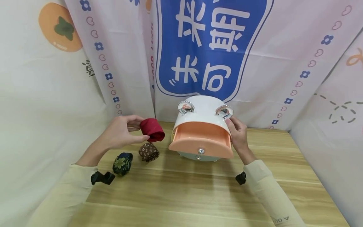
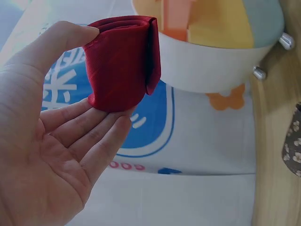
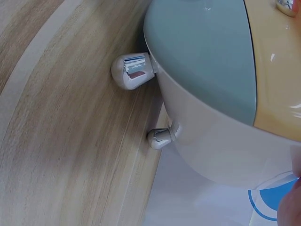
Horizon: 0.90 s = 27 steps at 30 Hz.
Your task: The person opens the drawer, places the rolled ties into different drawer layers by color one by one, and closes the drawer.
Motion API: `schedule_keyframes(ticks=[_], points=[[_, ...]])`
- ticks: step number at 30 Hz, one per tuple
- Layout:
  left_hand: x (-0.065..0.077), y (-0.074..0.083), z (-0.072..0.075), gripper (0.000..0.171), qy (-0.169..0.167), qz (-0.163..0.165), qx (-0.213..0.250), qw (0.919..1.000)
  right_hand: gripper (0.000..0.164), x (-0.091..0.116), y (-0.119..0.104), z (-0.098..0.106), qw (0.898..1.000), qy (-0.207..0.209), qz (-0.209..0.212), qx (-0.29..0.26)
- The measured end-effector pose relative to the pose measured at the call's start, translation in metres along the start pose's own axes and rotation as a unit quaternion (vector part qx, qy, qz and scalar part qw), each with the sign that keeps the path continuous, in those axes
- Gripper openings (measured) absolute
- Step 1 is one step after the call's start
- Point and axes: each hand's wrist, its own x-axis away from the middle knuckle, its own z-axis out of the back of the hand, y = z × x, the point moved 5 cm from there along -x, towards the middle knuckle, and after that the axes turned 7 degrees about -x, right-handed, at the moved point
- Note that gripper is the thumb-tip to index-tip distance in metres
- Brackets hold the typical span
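Observation:
My left hand (image 1: 120, 130) pinches a rolled red necktie (image 1: 152, 128) between thumb and fingertips, above the table and left of a small drawer box (image 1: 202, 108). In the left wrist view the tie's coil (image 2: 120, 66) stands between the thumb and the spread fingers. The box is white with two chrome ring ears, and its upper orange drawer (image 1: 199, 146) is pulled out. My right hand (image 1: 239, 134) holds the box's right side by an ear, thumb in front; its other fingers are partly hidden. In the right wrist view only a fingertip (image 3: 290, 207) shows.
Two more rolled neckties, a brown floral one (image 1: 148, 152) and a dark green floral one (image 1: 122, 164), lie on the wooden table (image 1: 181, 195) left of the box. A printed cloth (image 1: 272, 63) hangs close behind. Below the orange drawer is a grey-green front (image 3: 207, 52).

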Motion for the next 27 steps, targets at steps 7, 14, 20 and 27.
schedule_keyframes(ticks=[7,14,20,27], points=[[-0.008,0.022,0.007,0.057,0.0,-0.018,0.005,0.9998,0.028,0.001,-0.002,-0.002,1.0,0.001,0.0,0.004],[-0.015,0.043,0.009,0.055,-0.009,-0.03,0.029,0.9991,0.03,0.0,-0.002,-0.001,1.0,0.007,0.001,0.001],[-0.021,0.057,0.005,0.055,-0.021,-0.035,0.073,0.9965,0.026,0.001,-0.002,0.0,1.0,0.012,0.002,0.006],[-0.028,0.071,-0.003,0.053,-0.032,-0.035,0.135,0.9898,0.025,0.001,-0.004,-0.002,1.0,0.012,0.002,0.001]])
